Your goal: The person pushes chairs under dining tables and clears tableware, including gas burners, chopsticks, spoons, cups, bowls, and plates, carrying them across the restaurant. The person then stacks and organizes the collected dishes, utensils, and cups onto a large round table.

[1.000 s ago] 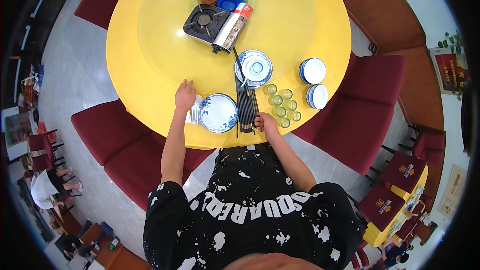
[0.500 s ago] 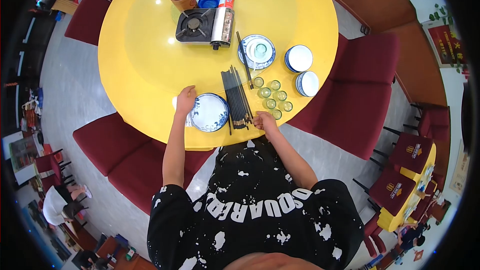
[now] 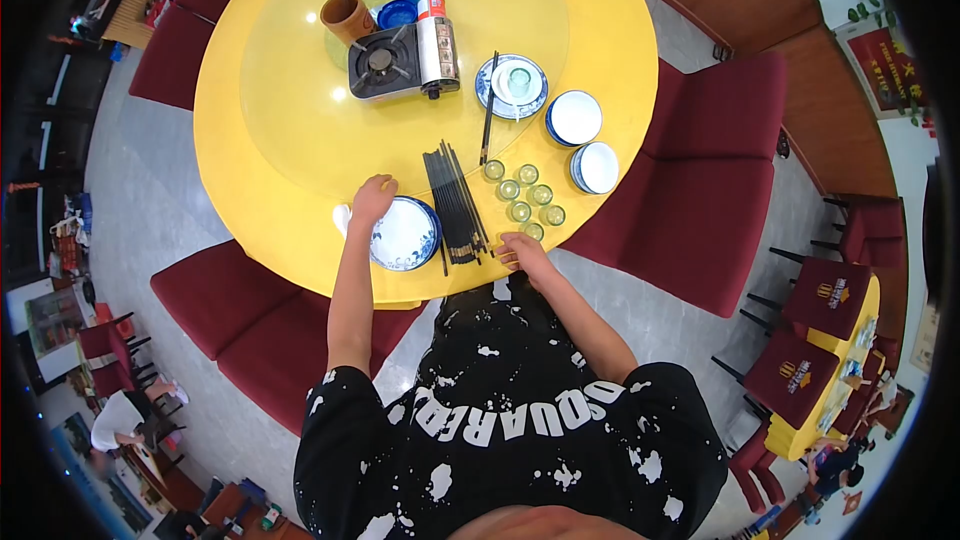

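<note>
My left hand (image 3: pixel 374 198) is at the upper left rim of a stack of white plates with blue flowers (image 3: pixel 405 235). Its fingers are loosely bent and point right, with nothing visible in them. A small white item (image 3: pixel 342 217), partly hidden by my wrist, lies to its left. Near the table's front edge, my right hand (image 3: pixel 522 253) has its fingers apart and holds nothing I can see. Just left of it are the lower ends of a row of black chopsticks (image 3: pixel 455 205). Several clear greenish cups (image 3: pixel 520 211) stand just beyond it.
Two stacks of white bowls (image 3: pixel 575 118) stand at the right of the yellow table (image 3: pixel 290 240). A place setting (image 3: pixel 534 108) with chopsticks lies farther back. Behind are a portable gas stove (image 3: pixel 380 65), a brown pot (image 3: pixel 346 17) and a blue dish (image 3: pixel 397 14). Dark red chairs (image 3: pixel 690 210) surround the table.
The view has turned slightly, so the tableware appears shifted. My left hand has moved from the plates' left side towards their upper rim. My right hand stays by the chopstick ends.
</note>
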`<state>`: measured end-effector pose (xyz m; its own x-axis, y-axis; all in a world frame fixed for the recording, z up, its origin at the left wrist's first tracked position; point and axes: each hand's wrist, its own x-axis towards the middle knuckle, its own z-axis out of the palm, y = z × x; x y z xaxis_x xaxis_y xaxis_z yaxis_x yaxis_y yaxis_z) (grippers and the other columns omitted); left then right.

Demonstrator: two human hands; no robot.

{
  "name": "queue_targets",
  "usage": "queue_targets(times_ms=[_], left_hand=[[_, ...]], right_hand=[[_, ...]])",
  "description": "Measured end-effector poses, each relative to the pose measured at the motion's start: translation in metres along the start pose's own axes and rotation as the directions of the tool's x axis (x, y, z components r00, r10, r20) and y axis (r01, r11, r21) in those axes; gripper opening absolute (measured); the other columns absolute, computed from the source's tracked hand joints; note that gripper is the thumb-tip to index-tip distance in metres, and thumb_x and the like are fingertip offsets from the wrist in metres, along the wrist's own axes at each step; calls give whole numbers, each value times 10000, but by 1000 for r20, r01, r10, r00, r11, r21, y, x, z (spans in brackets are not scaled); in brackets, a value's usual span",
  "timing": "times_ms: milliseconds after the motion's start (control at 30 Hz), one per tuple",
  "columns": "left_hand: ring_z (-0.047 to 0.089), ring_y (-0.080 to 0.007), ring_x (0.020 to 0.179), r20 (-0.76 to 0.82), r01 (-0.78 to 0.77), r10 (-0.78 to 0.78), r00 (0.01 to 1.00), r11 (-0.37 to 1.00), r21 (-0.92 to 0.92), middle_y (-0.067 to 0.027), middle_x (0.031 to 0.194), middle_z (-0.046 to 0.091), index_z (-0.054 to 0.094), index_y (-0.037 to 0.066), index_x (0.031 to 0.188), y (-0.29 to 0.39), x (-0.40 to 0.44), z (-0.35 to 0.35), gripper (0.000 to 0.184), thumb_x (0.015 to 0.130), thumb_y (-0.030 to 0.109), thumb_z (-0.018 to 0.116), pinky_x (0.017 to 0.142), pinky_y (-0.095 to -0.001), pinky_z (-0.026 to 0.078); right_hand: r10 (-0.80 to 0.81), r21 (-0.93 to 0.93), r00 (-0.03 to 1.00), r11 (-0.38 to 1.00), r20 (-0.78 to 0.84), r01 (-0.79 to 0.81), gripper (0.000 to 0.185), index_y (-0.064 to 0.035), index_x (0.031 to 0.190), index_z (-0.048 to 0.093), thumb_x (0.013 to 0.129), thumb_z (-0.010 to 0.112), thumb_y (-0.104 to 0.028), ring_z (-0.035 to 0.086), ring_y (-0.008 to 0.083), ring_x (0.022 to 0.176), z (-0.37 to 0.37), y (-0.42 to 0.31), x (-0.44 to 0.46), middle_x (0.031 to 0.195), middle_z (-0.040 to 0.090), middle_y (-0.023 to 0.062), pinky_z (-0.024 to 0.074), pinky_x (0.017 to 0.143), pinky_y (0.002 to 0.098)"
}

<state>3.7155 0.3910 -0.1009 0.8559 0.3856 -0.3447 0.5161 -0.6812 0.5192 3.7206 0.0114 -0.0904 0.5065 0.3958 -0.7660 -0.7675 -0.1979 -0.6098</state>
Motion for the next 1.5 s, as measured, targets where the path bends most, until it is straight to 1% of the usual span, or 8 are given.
queue_targets(times_ms=[367, 600, 833, 967, 1067, 1267, 1400, 1500], left_hand=[[582, -368, 1182, 56, -54, 50, 997, 996, 74, -219, 1234, 636, 683, 46, 1169, 42, 6, 25, 474, 903, 407, 527, 1021, -425, 447], [668, -380, 979, -8, -60, 61, 998, 991, 119, -215, 1058, 697, 708, 53, 1050, 100, 43, 58, 463, 880, 463, 574, 888, -452, 520], [668, -378, 1024, 144, 105, -132, 981, 978, 180, -217, 1065, 701, 716, 28, 1053, 202, 106, 94, 550, 850, 532, 626, 870, -464, 534], [673, -363, 1027, 134, 170, -187, 973, 977, 128, -209, 1090, 699, 714, 25, 1044, 216, 123, 110, 583, 816, 559, 665, 856, -458, 542], [674, -367, 1009, 165, 182, -189, 968, 981, 60, -213, 1085, 696, 685, 13, 1045, 199, 128, 117, 606, 807, 570, 673, 845, -464, 542], [669, -391, 999, 89, 183, -191, 978, 979, 93, -243, 1046, 692, 640, -10, 1084, 198, 119, 112, 666, 802, 593, 664, 845, -478, 537], [665, -400, 997, 106, 197, -203, 973, 978, 64, -248, 1043, 689, 645, -1, 1077, 182, 117, 110, 632, 813, 573, 670, 846, -482, 536], [672, -385, 957, 80, 197, -198, 977, 980, 26, -226, 992, 696, 647, 20, 1012, 177, 114, 105, 545, 839, 536, 664, 822, -474, 537]], right_hand=[[-103, -46, 995, 994, 10, 103, 339, -47, 1210, 591, 963, 532, -272, 596, 119, 844, -24, -20, -20, 979, 667, 34, 462, 727, 266], [-154, -14, 984, 988, -90, 153, 316, -30, 1175, 603, 942, 537, -233, 585, 113, 811, -40, -29, -24, 923, 663, 33, 453, 700, 267], [-293, -29, 926, 955, -240, 295, 275, 24, 1126, 619, 905, 560, -130, 621, 128, 768, -58, -31, -27, 883, 695, 55, 494, 726, 256], [-518, -380, 791, 838, -326, 392, 240, 26, 1088, 645, 917, 606, -138, 661, 157, 804, -52, -72, -19, 878, 702, 121, 512, 750, 274], [-730, -536, 603, 666, -323, 520, 237, 19, 1085, 651, 917, 613, -143, 662, 182, 764, -57, -114, 9, 857, 694, 136, 518, 715, 301], [-738, -511, 600, 661, -308, 550, 245, 20, 1083, 656, 900, 611, -136, 659, 231, 759, -60, -193, 45, 870, 687, 159, 523, 712, 333], [-867, -751, 485, 394, -112, 530, 249, 27, 1076, 640, 872, 607, -113, 667, 320, 775, -39, -216, 84, 925, 678, 199, 539, 728, 385], [-801, -877, 597, 252, 48, 409, 311, 38, 1101, 607, 837, 634, -124, 661, 403, 863, -7, -212, 117, 974, 653, 252, 540, 749, 465]])
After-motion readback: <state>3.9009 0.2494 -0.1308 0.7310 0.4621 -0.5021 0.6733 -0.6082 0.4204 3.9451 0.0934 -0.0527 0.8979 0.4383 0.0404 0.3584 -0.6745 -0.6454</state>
